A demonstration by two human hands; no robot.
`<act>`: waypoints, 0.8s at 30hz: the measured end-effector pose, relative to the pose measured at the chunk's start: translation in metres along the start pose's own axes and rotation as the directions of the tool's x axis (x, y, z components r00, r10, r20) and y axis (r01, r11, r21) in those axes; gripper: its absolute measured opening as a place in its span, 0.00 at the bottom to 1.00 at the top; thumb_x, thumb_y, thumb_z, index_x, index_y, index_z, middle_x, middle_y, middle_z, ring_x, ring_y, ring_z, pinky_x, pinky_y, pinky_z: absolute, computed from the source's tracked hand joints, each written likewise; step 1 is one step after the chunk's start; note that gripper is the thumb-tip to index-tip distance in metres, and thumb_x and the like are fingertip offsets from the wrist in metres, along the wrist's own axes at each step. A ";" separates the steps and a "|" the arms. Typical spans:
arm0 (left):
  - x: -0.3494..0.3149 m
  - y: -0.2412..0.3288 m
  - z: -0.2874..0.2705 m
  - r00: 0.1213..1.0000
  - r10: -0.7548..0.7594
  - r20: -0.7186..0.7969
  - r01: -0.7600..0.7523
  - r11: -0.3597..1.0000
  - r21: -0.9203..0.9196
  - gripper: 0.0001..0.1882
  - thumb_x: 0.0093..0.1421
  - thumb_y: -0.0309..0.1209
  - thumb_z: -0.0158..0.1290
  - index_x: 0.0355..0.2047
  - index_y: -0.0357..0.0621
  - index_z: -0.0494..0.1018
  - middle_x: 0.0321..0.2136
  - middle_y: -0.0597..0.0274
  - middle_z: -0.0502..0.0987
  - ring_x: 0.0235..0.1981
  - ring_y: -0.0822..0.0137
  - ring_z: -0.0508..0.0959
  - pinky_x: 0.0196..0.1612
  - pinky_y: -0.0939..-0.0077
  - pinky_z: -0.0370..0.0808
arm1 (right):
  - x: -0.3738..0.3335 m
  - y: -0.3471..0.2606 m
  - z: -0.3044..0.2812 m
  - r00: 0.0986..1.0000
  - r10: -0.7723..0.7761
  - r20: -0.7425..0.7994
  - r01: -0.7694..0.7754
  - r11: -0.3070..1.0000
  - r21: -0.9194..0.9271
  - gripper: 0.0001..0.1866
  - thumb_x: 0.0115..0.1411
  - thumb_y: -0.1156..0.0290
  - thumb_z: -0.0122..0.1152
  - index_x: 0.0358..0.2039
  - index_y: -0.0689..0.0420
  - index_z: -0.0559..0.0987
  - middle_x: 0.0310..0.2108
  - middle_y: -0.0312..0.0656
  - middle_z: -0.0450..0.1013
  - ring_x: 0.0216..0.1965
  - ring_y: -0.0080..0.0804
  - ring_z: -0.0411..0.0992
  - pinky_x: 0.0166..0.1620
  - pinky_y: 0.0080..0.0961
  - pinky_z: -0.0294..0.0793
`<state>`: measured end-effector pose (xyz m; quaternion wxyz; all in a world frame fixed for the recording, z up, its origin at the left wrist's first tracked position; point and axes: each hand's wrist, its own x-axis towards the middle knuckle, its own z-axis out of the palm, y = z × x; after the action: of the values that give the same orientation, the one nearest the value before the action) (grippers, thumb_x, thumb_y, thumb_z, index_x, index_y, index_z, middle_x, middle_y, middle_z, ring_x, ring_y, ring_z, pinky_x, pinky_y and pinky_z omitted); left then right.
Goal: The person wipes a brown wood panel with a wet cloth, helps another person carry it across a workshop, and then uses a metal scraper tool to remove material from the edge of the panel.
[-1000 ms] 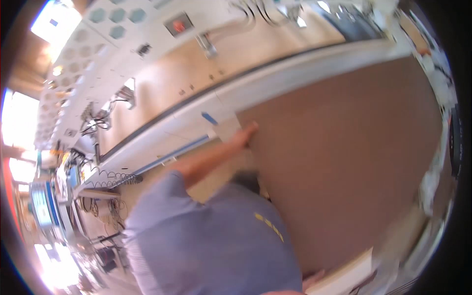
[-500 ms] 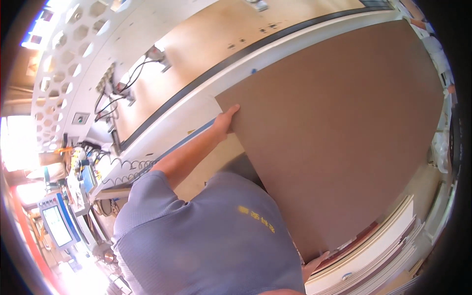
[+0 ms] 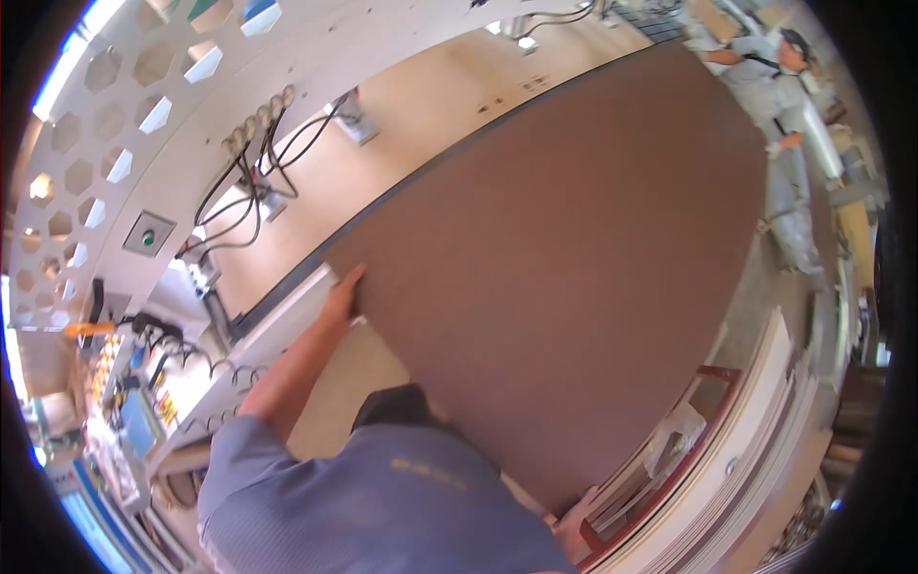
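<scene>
A large flat brown board [image 3: 555,258] stretches in front of me, tilted, with its near end between my two hands. My left hand [image 3: 344,295] grips its near left corner, thumb lying over the top face and the other fingers mostly hidden at the edge. At the near right corner my right hand [image 3: 576,524] holds the board's edge, with its fingers partly hidden. Along its left side the board meets the dark edge strip of a white machine with a tan bed [image 3: 402,129].
A co-worker [image 3: 779,105] stands beyond the board's far end, one arm reaching toward it. Stacked panels [image 3: 746,440] and a dark red frame [image 3: 660,478] lie at the right. The machine's perforated white guard [image 3: 105,124] rises at the left, near a coiled cable [image 3: 206,416].
The board has shifted left, toward the machine bed, with both my hands still on it. My view has turned, and the co-worker at the far end shows more fully.
</scene>
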<state>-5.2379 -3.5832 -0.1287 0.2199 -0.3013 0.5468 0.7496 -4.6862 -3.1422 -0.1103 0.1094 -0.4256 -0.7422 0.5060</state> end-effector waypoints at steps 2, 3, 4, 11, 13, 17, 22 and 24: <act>0.002 -0.004 -0.059 1.000 -0.021 -0.018 0.022 0.999 0.050 0.38 0.61 0.53 0.62 0.61 0.38 0.68 0.54 0.55 0.79 0.53 0.58 0.80 0.55 0.61 0.78 | -0.030 0.031 0.033 0.943 0.325 -0.063 -0.296 0.913 0.280 0.46 0.68 0.36 0.50 0.72 0.59 0.57 0.71 0.45 0.59 0.67 0.41 0.61 0.68 0.38 0.60; -0.002 -0.005 -0.078 0.999 -0.037 -0.024 0.038 0.998 0.059 0.39 0.59 0.57 0.62 0.63 0.47 0.68 0.59 0.64 0.76 0.57 0.63 0.76 0.57 0.63 0.74 | -0.044 0.047 0.051 0.877 0.479 -0.047 -0.414 0.801 0.433 0.44 0.70 0.37 0.47 0.72 0.60 0.58 0.72 0.45 0.58 0.69 0.41 0.59 0.70 0.36 0.58; -0.010 -0.004 -0.091 0.998 -0.046 -0.041 0.050 0.994 0.097 0.38 0.58 0.58 0.62 0.62 0.50 0.70 0.55 0.66 0.78 0.55 0.65 0.77 0.54 0.65 0.75 | -0.061 0.058 0.063 0.784 0.621 0.005 -0.513 0.644 0.567 0.43 0.72 0.38 0.44 0.72 0.61 0.58 0.72 0.44 0.57 0.70 0.40 0.58 0.71 0.34 0.56; -0.049 -0.042 -0.192 0.989 -0.092 -0.116 0.105 0.989 0.103 0.35 0.59 0.58 0.60 0.59 0.48 0.72 0.51 0.66 0.80 0.49 0.64 0.80 0.43 0.67 0.78 | -0.132 0.071 0.079 0.850 0.523 0.063 -0.468 0.696 0.544 0.44 0.70 0.35 0.45 0.73 0.58 0.57 0.72 0.43 0.58 0.70 0.41 0.59 0.70 0.38 0.57; -0.063 -0.045 -0.212 0.986 -0.098 -0.136 0.113 0.987 0.110 0.35 0.60 0.58 0.60 0.59 0.48 0.72 0.51 0.65 0.80 0.48 0.64 0.81 0.43 0.68 0.78 | -0.145 0.075 0.078 0.852 0.514 0.096 -0.476 0.688 0.548 0.44 0.71 0.36 0.44 0.73 0.59 0.57 0.72 0.44 0.58 0.70 0.41 0.59 0.71 0.36 0.57; -0.063 -0.048 -0.235 0.996 -0.051 -0.069 0.045 0.996 -0.075 0.30 0.65 0.50 0.58 0.58 0.42 0.71 0.50 0.59 0.81 0.48 0.61 0.82 0.50 0.65 0.80 | -0.175 0.103 0.085 0.850 0.521 0.078 -0.472 0.687 0.553 0.44 0.71 0.36 0.43 0.73 0.60 0.56 0.73 0.44 0.57 0.70 0.40 0.58 0.71 0.34 0.56; -0.035 -0.037 -0.266 0.982 -0.058 -0.181 0.059 0.998 -0.001 0.33 0.57 0.53 0.65 0.54 0.43 0.76 0.48 0.61 0.82 0.45 0.63 0.83 0.48 0.66 0.80 | -0.207 0.016 0.122 0.790 0.567 0.233 -0.584 0.583 0.565 0.47 0.68 0.30 0.41 0.74 0.53 0.55 0.74 0.44 0.53 0.70 0.41 0.56 0.70 0.38 0.56; -0.022 -0.032 -0.278 0.982 -0.076 -0.173 0.065 0.996 -0.068 0.33 0.58 0.53 0.64 0.54 0.40 0.76 0.48 0.61 0.82 0.46 0.64 0.82 0.49 0.66 0.79 | -0.215 0.034 0.124 0.779 0.588 0.217 -0.606 0.618 0.501 0.48 0.67 0.29 0.43 0.74 0.53 0.54 0.74 0.44 0.53 0.71 0.41 0.55 0.71 0.37 0.55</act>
<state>-5.1421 -3.8378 -0.1964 0.1876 -0.3920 0.5294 0.7286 -4.6097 -3.3787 -0.1389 0.0395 -0.5899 -0.3842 0.7092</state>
